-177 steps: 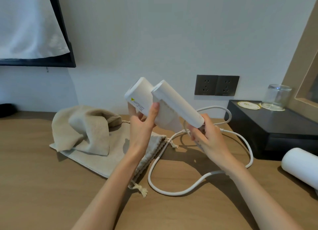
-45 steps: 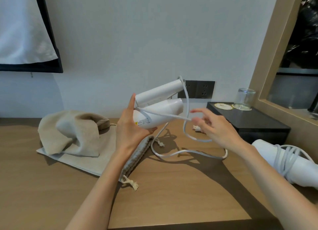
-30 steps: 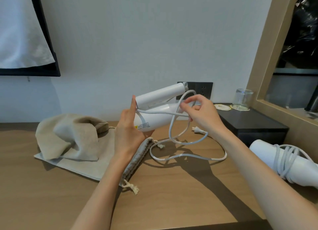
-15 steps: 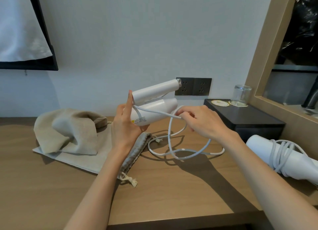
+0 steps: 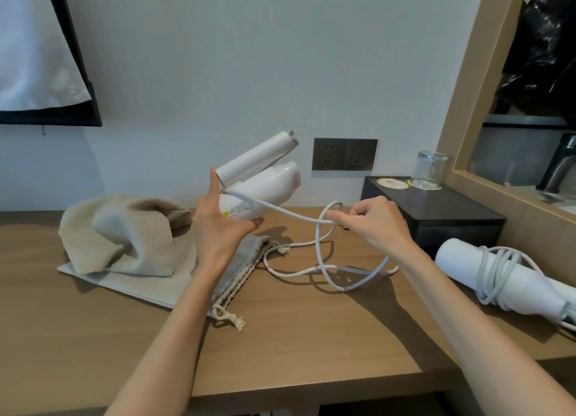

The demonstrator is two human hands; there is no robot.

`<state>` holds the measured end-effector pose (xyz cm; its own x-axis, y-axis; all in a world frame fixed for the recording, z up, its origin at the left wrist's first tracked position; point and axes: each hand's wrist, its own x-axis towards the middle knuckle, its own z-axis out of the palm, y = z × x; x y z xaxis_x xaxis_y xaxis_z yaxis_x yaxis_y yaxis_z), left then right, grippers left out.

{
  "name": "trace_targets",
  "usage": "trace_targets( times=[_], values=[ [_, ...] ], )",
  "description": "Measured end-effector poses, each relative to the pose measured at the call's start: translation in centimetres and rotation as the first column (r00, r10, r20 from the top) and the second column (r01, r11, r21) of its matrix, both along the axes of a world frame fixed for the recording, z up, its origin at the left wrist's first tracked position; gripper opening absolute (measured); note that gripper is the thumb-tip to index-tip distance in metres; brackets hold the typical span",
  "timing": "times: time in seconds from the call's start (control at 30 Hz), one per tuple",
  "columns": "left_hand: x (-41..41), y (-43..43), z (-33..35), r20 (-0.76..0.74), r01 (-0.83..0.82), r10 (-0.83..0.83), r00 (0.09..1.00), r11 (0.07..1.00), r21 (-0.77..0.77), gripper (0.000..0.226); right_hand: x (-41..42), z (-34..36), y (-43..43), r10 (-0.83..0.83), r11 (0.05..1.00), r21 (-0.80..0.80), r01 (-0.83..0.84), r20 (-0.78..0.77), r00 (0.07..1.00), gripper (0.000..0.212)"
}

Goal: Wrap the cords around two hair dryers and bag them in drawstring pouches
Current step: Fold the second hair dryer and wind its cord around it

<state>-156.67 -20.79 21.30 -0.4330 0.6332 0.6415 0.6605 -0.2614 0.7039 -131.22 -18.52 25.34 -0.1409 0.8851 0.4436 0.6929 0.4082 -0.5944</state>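
- Watching this from my end, I'd call it roughly the halfway mark on wrapping, with bagging not started.
- The second hair dryer [image 5: 458, 263] lies on the surface [image 5: 311, 337] at the right edge of the frame. The wound cord [image 5: 494, 272] sits in coils round its body, so that one looks done.
- The folded hair dryer [image 5: 265, 185] is up in the air at centre frame. My left hand [image 5: 218, 225] grips its body, thumb underneath.
- My right hand [image 5: 371, 222] pinches the loose cord [image 5: 324, 259] just right of centre. One strand runs taut from the dryer to that pinch, and the rest lies in loops on the surface below. I can't see any full turns on the body yet.
- At the left of the frame, the crumpled pouch [image 5: 124, 228] sits on the flat pouch [image 5: 140, 278]. Neither dryer is in one.
- Left to do, I reckon: wind this cord, bag both dryers, pull the drawstrings.
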Motion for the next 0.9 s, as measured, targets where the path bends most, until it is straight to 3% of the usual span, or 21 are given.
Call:
trace_targets(
  times=[0.13,0.23,0.3,0.4,0.57,0.63,0.7,0.8,0.9],
  values=[
    [1.1,0.1,0.4,0.124,0.185,-0.190,0.974,0.981,0.051,0.125,0.1,0.8,0.9,0.032,0.985,-0.171,-0.031,0.004,0.999,0.056],
    [1.7,-0.5,0.6,0.224,0.398,-0.411,0.884,0.911,0.105,0.120,0.3,2.1,1.3,0.032,0.938,-0.346,-0.033,-0.010,0.999,0.053],
    [1.8,-0.8,0.9,0.178,0.449,-0.458,0.871,0.889,0.089,0.120,0.7,2.7,1.7,0.019,0.883,-0.469,-0.016,0.003,1.000,0.051],
    [2.2,-1.0,1.1,0.055,0.472,-0.475,0.879,0.880,0.050,0.121,1.8,4.0,2.2,0.068,0.750,-0.625,-0.217,-0.253,0.965,0.039],
    [2.6,-0.9,1.0,0.051,0.511,-0.514,0.856,0.858,0.051,0.120,3.5,6.3,3.0,-0.001,0.678,-0.618,-0.399,-0.543,0.840,0.047],
    [2.3,-0.8,1.0,0.055,0.538,-0.542,0.839,0.840,0.069,0.119,3.6,6.9,3.0,0.006,0.677,-0.584,-0.449,-0.606,0.796,0.041],
    [2.2,-0.8,0.8,-0.058,0.529,-0.526,0.849,0.844,0.086,0.115,3.4,7.8,2.8,0.041,0.668,-0.551,-0.501,-0.644,0.764,0.029],
    [2.3,-0.9,0.7,-0.294,0.502,-0.459,0.839,0.860,0.092,0.105,3.5,9.2,2.7,0.107,0.672,-0.584,-0.455,-0.532,0.840,0.028],
    [2.3,-0.8,0.4,-0.396,0.477,-0.420,0.817,0.877,0.053,0.104,3.4,10.2,2.5,0.178,0.662,-0.648,-0.377,-0.354,0.918,0.033]
  ],
)
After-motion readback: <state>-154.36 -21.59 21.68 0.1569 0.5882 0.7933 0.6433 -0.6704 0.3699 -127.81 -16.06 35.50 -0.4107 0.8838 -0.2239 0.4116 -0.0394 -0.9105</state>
